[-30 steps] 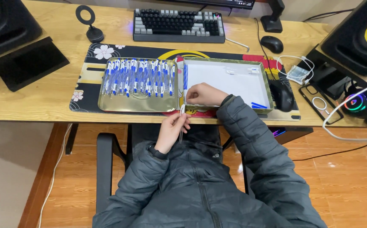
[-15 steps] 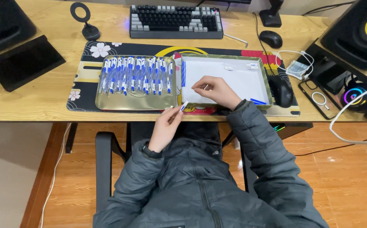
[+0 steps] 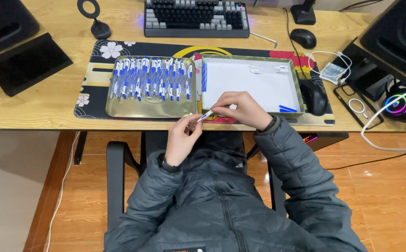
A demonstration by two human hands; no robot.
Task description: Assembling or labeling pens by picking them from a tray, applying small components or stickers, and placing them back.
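The long pale wooden desk (image 3: 39,109) is carrying everything, with the black floral-printed desk mat (image 3: 95,74) spread across its middle. At ten o'clock from the hands, the shallow gold-coloured metal tray (image 3: 151,108) is holding a neat row of white-and-blue ballpoint pens (image 3: 151,79), laid side by side. At one o'clock, the white-lined rectangular box lid with an olive rim (image 3: 249,81) is lying just beside the tray, nearly bare; a few loose blue pen pieces (image 3: 287,109) are resting near its near right corner, and small clear parts sit along its far edge.

Both hands are working at the desk's near edge, roughly six o'clock from the seam between tray and lid. The right hand (image 3: 240,109) is pinching one end of a single small white-and-blue pen (image 3: 205,115) with fingertips closed narrowly on it; the left hand (image 3: 182,140) is closing on the other end at seven o'clock, fingers curled, thumb touching the barrel.

It looks like the two ends are being joined or fitted. Doing this well likely means keeping both halves in one straight line, pressing gently, and holding the pen over the desk so that a dropped piece is landing on the mat and not the floor.
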